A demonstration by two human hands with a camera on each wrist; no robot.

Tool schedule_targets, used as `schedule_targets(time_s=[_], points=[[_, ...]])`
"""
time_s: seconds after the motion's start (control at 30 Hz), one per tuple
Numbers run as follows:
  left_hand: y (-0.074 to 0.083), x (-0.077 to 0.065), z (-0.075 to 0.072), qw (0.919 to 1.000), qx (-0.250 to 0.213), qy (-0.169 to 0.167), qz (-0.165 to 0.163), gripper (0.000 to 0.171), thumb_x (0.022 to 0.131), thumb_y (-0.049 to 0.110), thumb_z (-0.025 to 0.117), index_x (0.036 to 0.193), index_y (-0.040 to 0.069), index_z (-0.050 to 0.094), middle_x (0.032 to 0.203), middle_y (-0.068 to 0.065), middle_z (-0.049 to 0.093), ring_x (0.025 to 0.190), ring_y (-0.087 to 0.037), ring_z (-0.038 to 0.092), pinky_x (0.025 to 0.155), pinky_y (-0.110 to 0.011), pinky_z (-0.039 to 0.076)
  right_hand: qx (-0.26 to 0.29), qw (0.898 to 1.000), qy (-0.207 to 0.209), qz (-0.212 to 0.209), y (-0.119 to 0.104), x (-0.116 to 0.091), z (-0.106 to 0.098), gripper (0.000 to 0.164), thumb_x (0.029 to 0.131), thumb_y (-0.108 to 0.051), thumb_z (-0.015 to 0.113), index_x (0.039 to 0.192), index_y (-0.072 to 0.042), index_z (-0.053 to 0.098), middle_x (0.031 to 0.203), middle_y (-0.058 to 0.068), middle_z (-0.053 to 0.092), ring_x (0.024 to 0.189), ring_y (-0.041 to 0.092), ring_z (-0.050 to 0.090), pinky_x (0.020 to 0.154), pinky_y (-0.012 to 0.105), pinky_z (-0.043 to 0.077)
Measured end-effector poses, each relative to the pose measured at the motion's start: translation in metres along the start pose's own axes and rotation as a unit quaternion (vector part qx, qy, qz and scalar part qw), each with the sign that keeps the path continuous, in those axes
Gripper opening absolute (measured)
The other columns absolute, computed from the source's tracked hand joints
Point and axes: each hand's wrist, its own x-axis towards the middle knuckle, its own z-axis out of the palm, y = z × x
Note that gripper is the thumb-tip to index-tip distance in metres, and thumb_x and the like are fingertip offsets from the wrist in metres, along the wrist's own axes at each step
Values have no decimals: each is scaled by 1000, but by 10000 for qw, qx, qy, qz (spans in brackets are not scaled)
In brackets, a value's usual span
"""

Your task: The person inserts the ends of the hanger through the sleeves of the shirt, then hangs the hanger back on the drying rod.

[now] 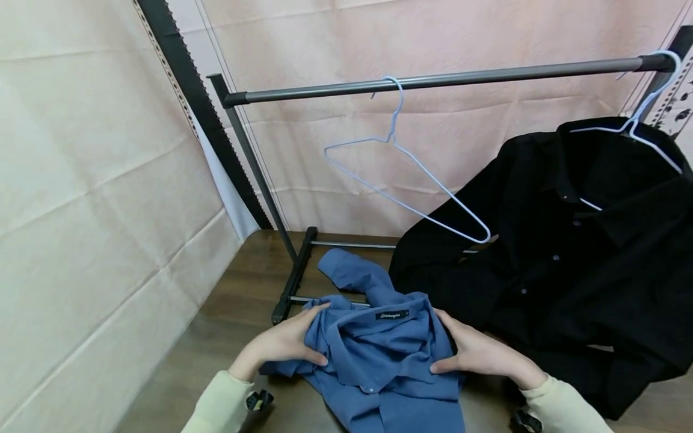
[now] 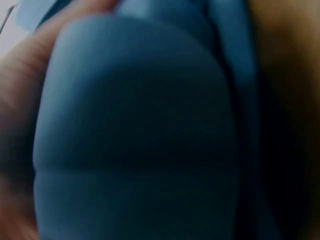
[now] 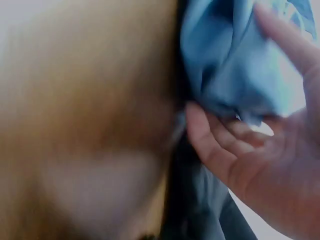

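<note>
A blue button-up shirt (image 1: 390,367) with a dark neck label (image 1: 392,314) is bunched between the two hands, its collar facing up. One sleeve (image 1: 352,270) stretches away toward the rack's base. My left hand (image 1: 287,340) grips the shirt at its left shoulder, thumb in front and fingers behind the cloth. On the other side, my right hand (image 1: 471,349) holds the right shoulder the same way. Blue cloth (image 2: 135,115) fills most of the left wrist view. In the right wrist view, the thumb and fingers (image 3: 215,140) lie around a fold of the shirt.
A light-blue hanger (image 1: 395,141) hangs bare from the rack's rail (image 1: 325,91) beyond the shirt. To the right, a black shirt (image 1: 541,258) hangs on another light-blue hanger (image 1: 644,108) and drapes onto the wooden table (image 1: 227,325). The rack's foot (image 1: 295,276) stands on the table's left side.
</note>
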Motion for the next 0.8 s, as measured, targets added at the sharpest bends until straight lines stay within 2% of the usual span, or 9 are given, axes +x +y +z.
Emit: schedule_targets(time_s=[0.07, 0.13, 0.23, 0.3, 0.47, 0.63, 0.8], points=[[3, 4, 8, 9994, 326, 90, -2, 96, 71, 42, 80, 147, 25, 24, 146, -7, 31, 130, -30, 32, 98, -49, 33, 10, 10000, 83, 45, -1, 3, 4, 101, 70, -48, 78, 146, -17, 18, 137, 7, 40, 121, 20, 41, 96, 47, 34], [5, 8, 13, 9982, 531, 224, 134, 84, 74, 30, 79, 143, 26, 32, 139, -5, 42, 121, -25, 44, 93, -43, 39, 105, 9999, 95, 93, -3, 4, 5, 95, 70, -44, 79, 142, -18, 23, 128, 7, 48, 114, 20, 48, 90, 45, 39], [6, 11, 13, 9971, 414, 341, 547, 69, 78, 15, 74, 138, 27, 41, 126, 2, 54, 103, -13, 55, 82, -33, 43, 197, 9997, 110, 105, -7, 3, -1, 81, 72, -40, 79, 134, -20, 31, 114, 3, 55, 100, 17, 54, 82, 39, 43], [7, 12, 8, 9956, 182, 433, 811, 65, 80, 6, 70, 134, 29, 44, 119, 6, 57, 92, -8, 56, 76, -29, 44, 233, 9995, 200, 46, -12, 0, -8, 73, 73, -38, 79, 130, -22, 35, 107, 0, 58, 92, 15, 56, 76, 35, 44], [14, 15, -11, 9893, -92, 939, 1111, 65, 80, -1, 66, 131, 33, 46, 119, 10, 57, 96, -6, 56, 82, -31, 45, 22, 9965, 833, -79, -27, -10, -29, 64, 74, -38, 78, 124, -27, 39, 98, -2, 60, 75, 12, 57, 64, 29, 45], [29, 19, -39, 9811, -78, 1433, 1297, 65, 82, -1, 67, 129, 39, 45, 120, 11, 56, 102, -5, 55, 88, -33, 43, -182, 9847, 1729, -113, -50, -23, -50, 66, 72, -38, 80, 123, -27, 41, 103, 1, 62, 78, 12, 60, 64, 30, 48], [51, 18, -73, 9702, 102, 1774, 1648, 62, 85, 7, 68, 131, 41, 43, 118, 11, 58, 101, -6, 56, 86, -36, 44, -174, 9680, 2503, -16, -80, -39, -71, 66, 75, -36, 78, 129, -27, 41, 106, 5, 61, 82, 17, 61, 64, 32, 49]])
